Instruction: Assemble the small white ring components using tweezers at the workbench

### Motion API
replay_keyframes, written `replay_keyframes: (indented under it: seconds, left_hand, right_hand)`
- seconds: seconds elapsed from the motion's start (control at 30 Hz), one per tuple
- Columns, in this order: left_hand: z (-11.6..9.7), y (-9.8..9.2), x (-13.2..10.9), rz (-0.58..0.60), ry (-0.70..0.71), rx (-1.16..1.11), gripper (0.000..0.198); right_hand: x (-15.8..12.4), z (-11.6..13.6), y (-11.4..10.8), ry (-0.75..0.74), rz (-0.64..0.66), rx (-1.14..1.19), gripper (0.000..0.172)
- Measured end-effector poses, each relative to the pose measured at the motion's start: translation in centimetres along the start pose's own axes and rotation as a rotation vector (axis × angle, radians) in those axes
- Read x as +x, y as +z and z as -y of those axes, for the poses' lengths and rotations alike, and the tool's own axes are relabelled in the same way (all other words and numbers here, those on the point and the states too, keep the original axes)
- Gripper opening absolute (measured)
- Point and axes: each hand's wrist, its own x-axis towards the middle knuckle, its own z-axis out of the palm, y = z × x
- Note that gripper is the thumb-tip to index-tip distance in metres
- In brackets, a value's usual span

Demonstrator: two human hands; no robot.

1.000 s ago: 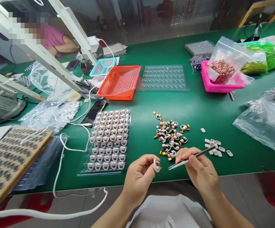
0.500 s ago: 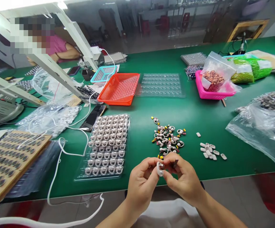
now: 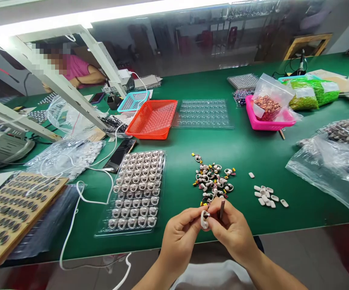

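Note:
My left hand [image 3: 180, 233] pinches a small white ear-shaped plastic part [image 3: 204, 220] between thumb and fingers at the table's near edge. My right hand [image 3: 231, 229] is closed round metal tweezers [image 3: 221, 208], which stand nearly upright, and its fingertips meet the white part. Just beyond my hands lies a heap of small white parts with wires and yellow tabs [image 3: 213, 179]. To its right are several small white caps [image 3: 266, 194]. A clear tray filled with white parts [image 3: 136, 189] lies to the left.
On the green table [image 3: 246, 145] stand an orange basket [image 3: 152, 119], a teal basket [image 3: 133, 100], an empty clear tray [image 3: 203, 113] and a pink basket with bagged copper coils [image 3: 267, 112]. Plastic bags [image 3: 331, 165] lie right. A phone [image 3: 120, 150], white cable [image 3: 74, 209] and brown tray [image 3: 8, 209] are left. A person sits far left.
My right hand swung the tweezers from lying flat to nearly upright and closed in on the white part in my left hand. The view tilted upward.

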Motion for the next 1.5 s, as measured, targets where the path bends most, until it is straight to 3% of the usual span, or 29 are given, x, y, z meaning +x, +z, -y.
replay_keyframes:
  seconds: [0.2, 0.53, 0.93, 1.27, 1.5]
  left_hand:
    - [0.0, -0.1, 0.2, 0.002, -0.053, -0.035, 0.015]
    - [0.4, 0.3, -0.2, -0.017, -0.016, 0.002, 0.012]
    - [0.6, 0.2, -0.8, -0.036, 0.018, 0.029, 0.009]
    - [0.9, -0.2, -1.0, -0.012, 0.059, -0.003, 0.009]
    - [0.6, -0.2, -1.1, 0.035, 0.092, 0.005, 0.013]
  right_hand:
    - [0.2, 0.2, -0.1, 0.066, -0.017, 0.003, 0.014]
    - [0.2, -0.3, 0.1, 0.058, -0.039, -0.037, 0.020]
    - [-0.6, -2.0, 0.2, -0.053, -0.029, -0.046, 0.017]
    - [-0.5, -0.8, 0.2, -0.030, -0.005, -0.104, 0.018]
    - [-1.0, -1.0, 0.8, -0.122, -0.055, -0.109, 0.015]
